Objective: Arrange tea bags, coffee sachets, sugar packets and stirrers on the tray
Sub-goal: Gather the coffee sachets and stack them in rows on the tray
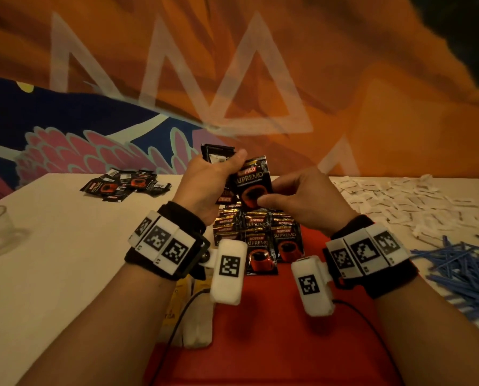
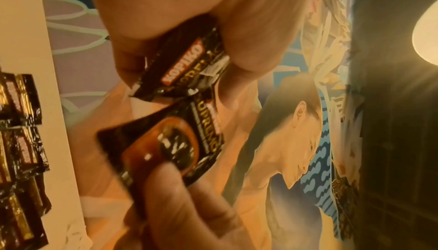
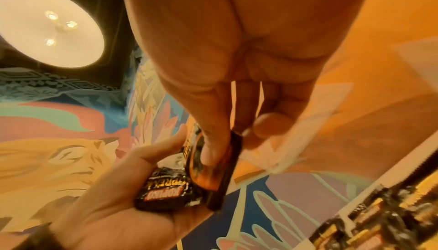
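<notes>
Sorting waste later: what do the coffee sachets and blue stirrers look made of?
Coffee sachet: glossy printed foil or plastic film, judging by its highlights and crinkled edges. Blue stirrers: thin, uniformly coloured sticks, probably plastic; too small to confirm.

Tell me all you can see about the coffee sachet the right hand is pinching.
The coffee sachet is a small, glossy black foil-like packet printed with KOPIKO in a red band, SUPREMO in gold, and an orange-red cup of coffee. It looks sealed and is held upright in the air above the rows of sachets on the red tray. The right hand pinches its lower edge; the left hand, holding more sachets, touches its upper left side.
</notes>
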Tool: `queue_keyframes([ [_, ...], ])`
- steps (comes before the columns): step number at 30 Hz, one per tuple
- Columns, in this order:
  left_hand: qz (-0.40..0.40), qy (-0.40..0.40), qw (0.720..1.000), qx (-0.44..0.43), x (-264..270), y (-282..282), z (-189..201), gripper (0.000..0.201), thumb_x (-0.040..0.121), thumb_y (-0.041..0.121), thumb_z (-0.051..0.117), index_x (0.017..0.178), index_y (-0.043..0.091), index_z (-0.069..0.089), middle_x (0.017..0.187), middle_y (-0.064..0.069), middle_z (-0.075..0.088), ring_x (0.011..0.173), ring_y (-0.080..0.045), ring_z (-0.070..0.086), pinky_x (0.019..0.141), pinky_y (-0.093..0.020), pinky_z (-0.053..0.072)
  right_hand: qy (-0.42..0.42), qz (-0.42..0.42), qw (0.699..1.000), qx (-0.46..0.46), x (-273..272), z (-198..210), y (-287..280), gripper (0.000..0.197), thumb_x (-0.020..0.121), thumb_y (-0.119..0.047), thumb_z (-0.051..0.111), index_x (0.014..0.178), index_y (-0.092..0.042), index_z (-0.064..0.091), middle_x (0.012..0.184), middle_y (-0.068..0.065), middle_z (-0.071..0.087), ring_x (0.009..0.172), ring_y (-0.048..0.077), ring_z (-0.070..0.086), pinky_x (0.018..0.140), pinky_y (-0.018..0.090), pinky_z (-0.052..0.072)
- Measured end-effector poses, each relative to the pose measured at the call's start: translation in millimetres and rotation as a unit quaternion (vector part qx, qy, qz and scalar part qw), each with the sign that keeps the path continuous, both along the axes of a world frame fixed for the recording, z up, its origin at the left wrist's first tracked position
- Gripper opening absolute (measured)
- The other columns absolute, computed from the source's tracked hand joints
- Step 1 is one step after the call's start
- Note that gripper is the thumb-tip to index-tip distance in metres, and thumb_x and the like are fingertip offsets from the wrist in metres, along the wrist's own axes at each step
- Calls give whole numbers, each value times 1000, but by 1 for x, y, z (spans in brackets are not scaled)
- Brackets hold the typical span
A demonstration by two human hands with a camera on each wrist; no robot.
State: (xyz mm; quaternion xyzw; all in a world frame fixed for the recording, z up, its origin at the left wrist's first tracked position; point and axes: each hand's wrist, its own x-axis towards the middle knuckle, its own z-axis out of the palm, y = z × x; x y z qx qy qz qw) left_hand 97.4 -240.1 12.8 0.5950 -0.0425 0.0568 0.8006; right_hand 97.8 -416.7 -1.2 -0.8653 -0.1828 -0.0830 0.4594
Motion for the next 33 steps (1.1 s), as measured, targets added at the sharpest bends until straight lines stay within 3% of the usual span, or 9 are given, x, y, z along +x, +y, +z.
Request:
queue_keyframes([
  [4, 25, 16, 1000, 1, 3, 6, 1, 18, 93, 26, 67, 101, 12, 59, 89, -6, 66, 67, -13, 62, 59, -27, 52, 85, 1, 992, -93, 2, -3, -21, 3, 82, -21, 78, 84, -20, 79, 73, -4, 75, 64, 8, 65, 66, 32, 51],
  [10, -6, 37, 997, -62, 2, 17, 7, 8, 97, 21, 60, 95, 14, 58, 78, -1, 61, 62, -12, 57, 63, -28, 48, 239, -25, 962, -130, 2, -27, -48, 18, 78, -10, 81, 89, -6, 68, 60, -4, 64, 59, 13, 58, 63, 32, 47],
  [15, -30, 41, 995, -81, 1, 22, 9, 13, 97, 21, 59, 106, 12, 57, 77, -1, 61, 62, -12, 58, 60, -25, 50, 286, -63, 938, -187, -9, -39, -51, 17, 81, -15, 79, 94, -11, 70, 76, 0, 72, 67, 10, 61, 59, 23, 45],
  [17, -38, 40, 995, -81, 0, 22, 10, 19, 97, 22, 60, 112, 11, 55, 78, -1, 62, 63, -12, 59, 60, -25, 50, 303, -61, 933, -185, -11, -41, -52, 17, 82, -15, 77, 97, -9, 71, 86, 5, 75, 79, 15, 67, 66, 27, 50],
  [19, -46, 40, 995, -81, 0, 22, 9, 20, 97, 22, 60, 113, 11, 54, 78, -1, 62, 63, -12, 58, 60, -25, 50, 315, -59, 929, -184, -10, -43, -50, 21, 82, -17, 77, 99, -7, 71, 90, 8, 76, 94, 23, 69, 84, 36, 53],
  [21, -51, 42, 994, -82, -1, 22, 10, 19, 97, 22, 59, 112, 11, 53, 79, -1, 61, 63, -11, 58, 60, -25, 50, 320, -63, 928, -179, -9, -44, -49, 24, 82, -16, 77, 101, -5, 70, 91, 9, 76, 97, 24, 69, 91, 41, 52],
  [23, -54, 45, 994, -80, 0, 23, 10, 20, 97, 23, 59, 112, 11, 53, 79, -1, 61, 63, -11, 58, 59, -25, 50, 326, -63, 928, -171, -8, -45, -48, 25, 82, -15, 76, 104, -4, 68, 88, 9, 76, 89, 21, 69, 87, 38, 52],
  [27, -57, 52, 994, -73, 1, 23, 9, 22, 97, 24, 60, 113, 11, 52, 80, -1, 61, 63, -11, 58, 59, -25, 49, 329, -69, 929, -158, -6, -46, -48, 27, 81, -10, 77, 104, -2, 65, 77, 6, 73, 68, 13, 66, 62, 27, 49],
  [33, -64, 58, 994, -70, 2, 22, 9, 20, 97, 23, 58, 112, 12, 52, 80, -1, 61, 62, -11, 57, 60, -25, 49, 329, -77, 931, -141, -5, -48, -51, 31, 81, -9, 76, 108, -2, 61, 84, 10, 72, 67, 14, 67, 57, 25, 49],
])
